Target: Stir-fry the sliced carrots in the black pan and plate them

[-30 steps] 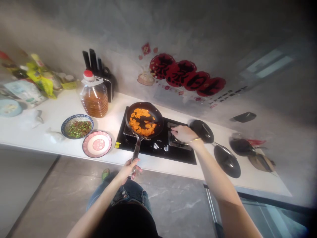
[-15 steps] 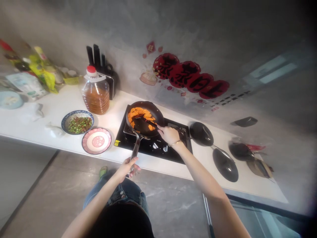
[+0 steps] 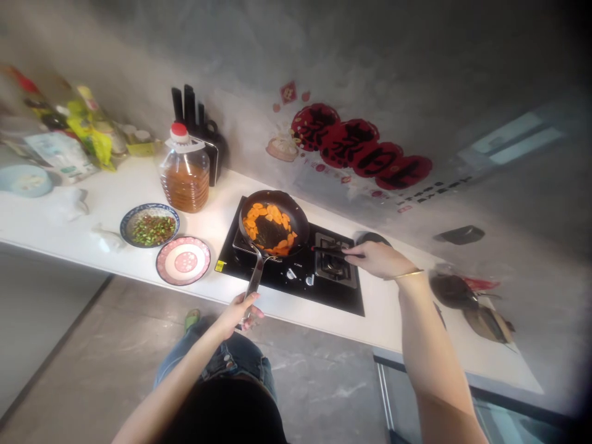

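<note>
My left hand (image 3: 241,314) is closed round the long handle of a dark frying pan (image 3: 300,225), which sits over the left burner of the black gas stove (image 3: 277,277). Orange carrot slices (image 3: 274,214) lie in a loose ring inside the pan, its dark bottom showing in the middle. To the right of the pan, my right hand (image 3: 377,259) grips a dark spatula (image 3: 333,250), seen nearly edge-on. The spatula's tip points left, above the right burner and apart from the pan.
A patterned bowl (image 3: 152,228) of chopped green and brown food and a pink plate (image 3: 183,261) stand left of the stove. Behind them are a large oil jug (image 3: 185,179) and a knife block (image 3: 215,157). Pan lids and another small pan (image 3: 453,290) lie at right.
My right hand has lifted the spatula out of the pan and carried it right, over the other burner. The carrot slices are more spread out. My left hand keeps its grip on the handle.
</note>
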